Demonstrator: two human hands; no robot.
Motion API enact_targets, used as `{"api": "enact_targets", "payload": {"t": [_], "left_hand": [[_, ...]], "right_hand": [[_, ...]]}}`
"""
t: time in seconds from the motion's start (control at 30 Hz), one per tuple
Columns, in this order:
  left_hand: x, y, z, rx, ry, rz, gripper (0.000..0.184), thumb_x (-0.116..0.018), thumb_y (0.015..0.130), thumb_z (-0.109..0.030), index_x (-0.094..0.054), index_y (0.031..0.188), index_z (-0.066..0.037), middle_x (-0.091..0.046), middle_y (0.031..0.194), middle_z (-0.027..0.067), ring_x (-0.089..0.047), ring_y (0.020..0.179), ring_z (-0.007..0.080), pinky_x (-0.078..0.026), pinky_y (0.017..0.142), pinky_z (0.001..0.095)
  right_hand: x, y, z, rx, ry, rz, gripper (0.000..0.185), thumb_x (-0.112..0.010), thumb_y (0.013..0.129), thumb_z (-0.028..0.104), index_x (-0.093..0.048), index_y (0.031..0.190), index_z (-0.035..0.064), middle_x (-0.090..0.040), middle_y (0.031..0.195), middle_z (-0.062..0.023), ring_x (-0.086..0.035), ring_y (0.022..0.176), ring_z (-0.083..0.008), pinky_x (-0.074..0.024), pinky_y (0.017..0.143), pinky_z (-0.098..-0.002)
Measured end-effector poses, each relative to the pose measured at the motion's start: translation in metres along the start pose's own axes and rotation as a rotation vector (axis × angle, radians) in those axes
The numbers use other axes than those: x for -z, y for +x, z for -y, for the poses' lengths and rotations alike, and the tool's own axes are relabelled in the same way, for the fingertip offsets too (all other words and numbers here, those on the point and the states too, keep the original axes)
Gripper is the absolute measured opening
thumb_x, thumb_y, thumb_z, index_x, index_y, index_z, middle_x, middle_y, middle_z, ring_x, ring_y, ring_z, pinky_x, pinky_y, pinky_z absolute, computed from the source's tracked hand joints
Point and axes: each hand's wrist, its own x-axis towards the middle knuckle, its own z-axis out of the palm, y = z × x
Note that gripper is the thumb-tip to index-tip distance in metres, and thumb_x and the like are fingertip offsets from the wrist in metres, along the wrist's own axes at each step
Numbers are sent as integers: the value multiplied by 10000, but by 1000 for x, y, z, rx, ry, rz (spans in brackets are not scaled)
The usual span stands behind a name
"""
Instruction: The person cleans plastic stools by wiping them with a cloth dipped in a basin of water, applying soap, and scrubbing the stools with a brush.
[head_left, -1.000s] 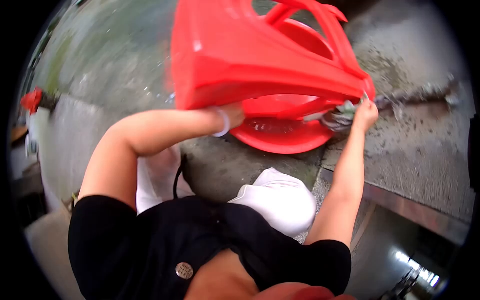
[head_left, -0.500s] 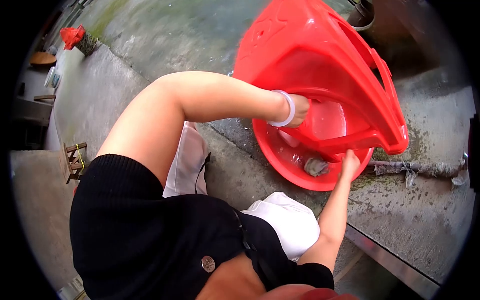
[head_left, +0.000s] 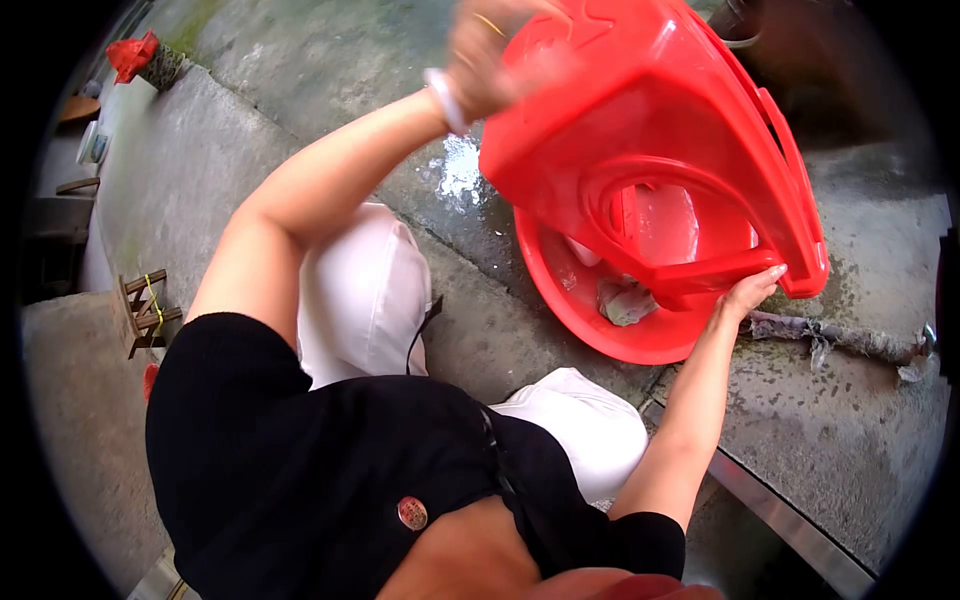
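A large red moulded plastic shell with a round opening leans over a round red basin; I cannot make out what the shell belongs to. Inside the basin lies a wet greyish cloth, beside the shell's lower edge. My left hand, a pale bangle at its wrist, is raised at the shell's upper left side. Motion blurs it, but thumb and fingers look apart, with nothing visible in them. At the lower right corner, my right hand grips the shell's rim, its fingertips on the edge.
Wet concrete floor surrounds the basin. A pole wrapped in ragged material lies to the right. Farther left are a small wooden stool and a red plastic bag. A metal edge runs along the lower right.
My left hand has come out of the shell's opening and moved up and left to its upper side. My right hand has shifted right along the rim. The shell has moved slightly right.
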Motion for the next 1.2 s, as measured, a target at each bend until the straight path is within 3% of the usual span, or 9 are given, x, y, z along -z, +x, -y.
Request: {"api": "enact_targets", "payload": {"t": [0.07,0.13,0.23,0.33,0.43,0.57,0.7,0.97,1.2], "left_hand": [[4,-68,64,940,26,-445,188,-650,874,-248,-577,847,-77,-582,815,17,-541,744,127,-450,688,297],[31,-131,91,1865,-321,62,410,-545,909,-450,-527,661,-123,-490,631,14,-433,569,139,-327,531,332],[-8,-156,53,2250,-527,466,660,-351,925,-651,-520,1259,-108,-611,1157,129,-590,1038,293,-452,914,508],[-38,-150,33,2146,-1170,30,749,-260,931,-675,-475,1330,-79,-545,1330,117,-532,1202,307,-399,1023,513],[-46,-140,23,2077,-1255,-87,729,-281,925,-677,-455,1369,-126,-512,1377,95,-505,1240,289,-369,1062,516],[-44,-160,18,2025,-1337,-30,763,-239,924,-690,-419,1406,-127,-459,1425,102,-433,1305,308,-330,1083,524],[-44,-156,20,2005,-1423,-10,747,-267,925,-684,-408,1414,-137,-442,1439,96,-431,1307,303,-336,1080,523],[-15,-89,44,1632,-1704,-113,721,-339,945,-627,-516,1302,-26,-587,1266,138,-563,1165,266,-424,1026,427],[61,34,67,1080,-1575,-169,531,-438,987,-436,-530,1273,3,-616,1220,121,-615,1087,191,-505,938,316]], "right_hand": [[-1,0,-4,18,54,-13,736,-366,991,516,-349,1358,-122,-415,1405,-231,-471,1239,-290,-376,1059,-379],[-6,-7,5,-32,201,62,746,-360,993,514,-309,1395,-112,-375,1444,-220,-405,1312,-294,-318,1108,-378],[21,9,11,-233,46,190,820,-445,920,606,-350,1394,-56,-398,1434,-207,-416,1300,-247,-400,989,-369],[75,56,30,-436,-528,399,757,-573,839,630,-567,1212,-30,-620,1178,-161,-601,1014,-243,-478,780,-335],[71,42,110,269,-944,268,526,-641,870,472,-696,982,-39,-704,844,-94,-638,790,-177,-495,725,-285],[-26,-9,179,405,-391,516,537,-518,954,436,-621,1167,-46,-667,1125,-157,-626,1016,-210,-455,918,-319],[-98,-54,176,77,-745,731,653,-497,928,552,-606,1217,-24,-592,1248,-214,-514,1221,-213,-353,1045,-326],[-80,-54,238,78,-124,560,333,-589,947,299,-705,877,-5,-676,730,-49,-604,619,-88,-469,563,-227],[-87,-75,322,234,355,591,366,-465,995,267,-621,1121,-39,-669,1019,-99,-644,906,-162,-524,787,-299]]}}
